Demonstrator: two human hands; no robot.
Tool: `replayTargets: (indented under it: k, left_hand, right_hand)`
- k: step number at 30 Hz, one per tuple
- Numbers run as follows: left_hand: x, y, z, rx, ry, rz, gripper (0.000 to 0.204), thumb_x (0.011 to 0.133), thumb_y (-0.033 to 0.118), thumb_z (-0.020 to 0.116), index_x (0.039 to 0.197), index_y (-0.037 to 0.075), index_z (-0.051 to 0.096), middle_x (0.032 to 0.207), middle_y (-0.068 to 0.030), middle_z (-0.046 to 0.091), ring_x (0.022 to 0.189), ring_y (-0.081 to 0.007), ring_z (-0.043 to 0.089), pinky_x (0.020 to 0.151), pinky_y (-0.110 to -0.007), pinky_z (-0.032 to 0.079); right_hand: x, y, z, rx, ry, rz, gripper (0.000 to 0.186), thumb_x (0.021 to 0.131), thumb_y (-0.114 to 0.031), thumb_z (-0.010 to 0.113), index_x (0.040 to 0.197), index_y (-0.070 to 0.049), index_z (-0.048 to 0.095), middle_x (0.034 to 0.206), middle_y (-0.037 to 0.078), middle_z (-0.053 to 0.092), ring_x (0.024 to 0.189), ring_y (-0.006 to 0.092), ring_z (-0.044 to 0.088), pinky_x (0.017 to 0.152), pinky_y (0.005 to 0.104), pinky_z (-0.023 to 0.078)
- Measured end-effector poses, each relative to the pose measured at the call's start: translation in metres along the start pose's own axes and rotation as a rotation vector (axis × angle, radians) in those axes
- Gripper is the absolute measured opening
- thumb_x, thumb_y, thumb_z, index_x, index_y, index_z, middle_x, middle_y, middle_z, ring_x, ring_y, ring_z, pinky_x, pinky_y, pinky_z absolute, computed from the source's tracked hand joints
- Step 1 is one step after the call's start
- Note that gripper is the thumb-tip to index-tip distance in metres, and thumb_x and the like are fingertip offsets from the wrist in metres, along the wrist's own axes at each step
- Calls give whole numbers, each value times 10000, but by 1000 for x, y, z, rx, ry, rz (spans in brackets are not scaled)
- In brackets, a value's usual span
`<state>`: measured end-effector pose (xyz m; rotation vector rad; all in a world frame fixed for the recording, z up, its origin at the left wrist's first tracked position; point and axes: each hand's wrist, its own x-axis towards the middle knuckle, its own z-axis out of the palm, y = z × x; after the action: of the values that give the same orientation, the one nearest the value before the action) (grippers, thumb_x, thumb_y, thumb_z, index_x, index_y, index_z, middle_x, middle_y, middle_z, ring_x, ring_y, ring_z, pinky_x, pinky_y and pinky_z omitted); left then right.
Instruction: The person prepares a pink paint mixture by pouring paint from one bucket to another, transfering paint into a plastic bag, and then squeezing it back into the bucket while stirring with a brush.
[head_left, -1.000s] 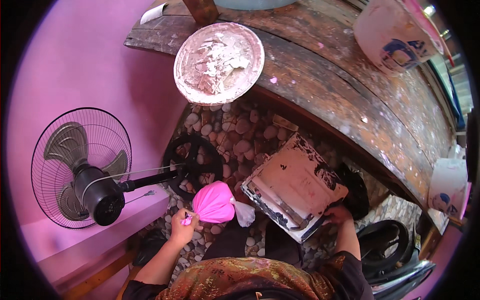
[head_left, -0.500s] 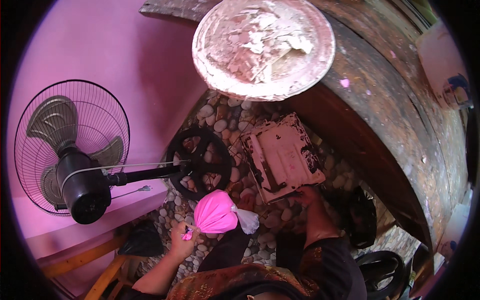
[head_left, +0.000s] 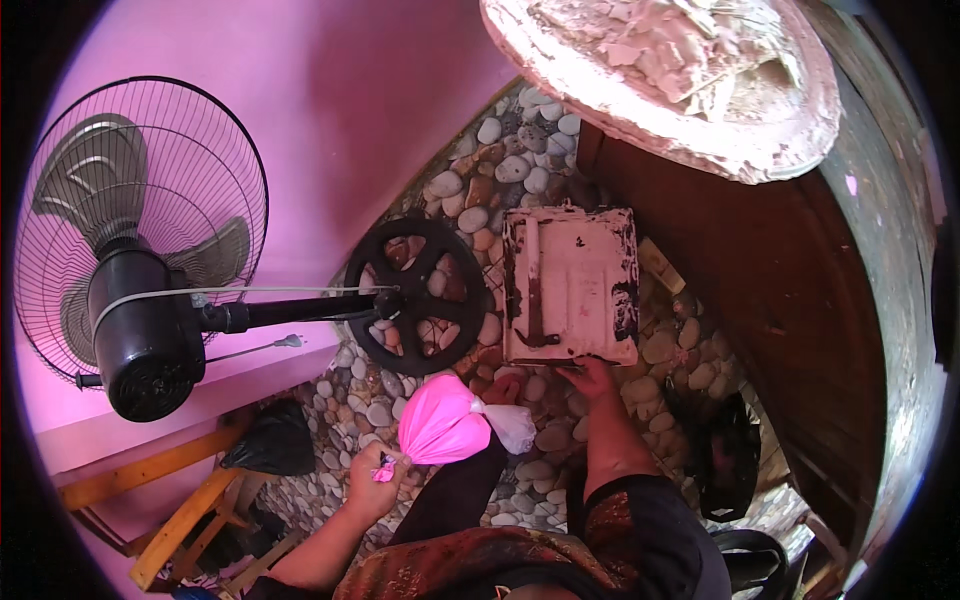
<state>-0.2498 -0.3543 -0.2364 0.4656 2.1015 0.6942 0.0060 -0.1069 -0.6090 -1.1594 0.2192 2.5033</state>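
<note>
My left hand (head_left: 378, 475) is closed on the gathered end of a pink bag (head_left: 445, 430), which has a white tied plastic end on its right. My right hand (head_left: 590, 377) grips the near edge of a flat paint-crusted tray (head_left: 580, 280), stained pale pink with dark patches. A long narrow piece (head_left: 533, 280) lies along the tray's left side. The tray is low over the pebble-patterned floor (head_left: 515, 150), right of the fan's black round base (head_left: 412, 295); whether it rests on the floor I cannot tell.
A black stand fan (head_left: 140, 330) leans by the pink wall (head_left: 370, 80). A crusted round lid (head_left: 680, 70) is on the wooden bench at upper right, above a dark panel (head_left: 760, 290). A black bag (head_left: 270, 440) and wooden pieces (head_left: 165, 530) are at lower left; dark objects lie at right.
My right hand has moved the tray away from me and turned it straighter, beside the fan base. My left hand still holds the pink bag. The view has shifted, bringing the round lid higher right.
</note>
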Motion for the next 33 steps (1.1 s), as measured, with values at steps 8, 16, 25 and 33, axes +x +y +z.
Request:
replayTargets:
  k: [8,16,25,33]
  left_hand:
    - [3,-15,2,32,31,13,176,879,13,615,857,-12,443,758,-100,575,668,-194,672,533,-302,551]
    - [2,-18,9,99,135,-40,190,815,88,706,799,-4,541,764,-129,588,675,-220,636,577,-341,493]
    - [5,51,14,429,66,350,207,828,66,677,755,-6,497,749,-122,572,677,-216,641,553,-345,512]
    - [-63,105,27,18,-106,105,149,845,23,636,810,-56,515,858,-154,545,647,-212,657,513,-321,586]
  right_hand:
    - [20,-25,11,-229,100,155,320,772,42,535,1087,-13,547,1067,140,595,1026,354,573,888,605,493]
    - [43,-95,56,-557,279,-5,248,807,-10,553,1054,-34,562,988,133,596,946,342,613,770,519,563]
    - [32,-121,52,-1754,587,-873,218,724,-185,621,824,8,599,766,249,591,751,398,586,645,468,449]
    - [-196,20,45,-1108,296,212,255,882,-327,564,990,-117,659,822,43,659,621,193,604,602,365,516]
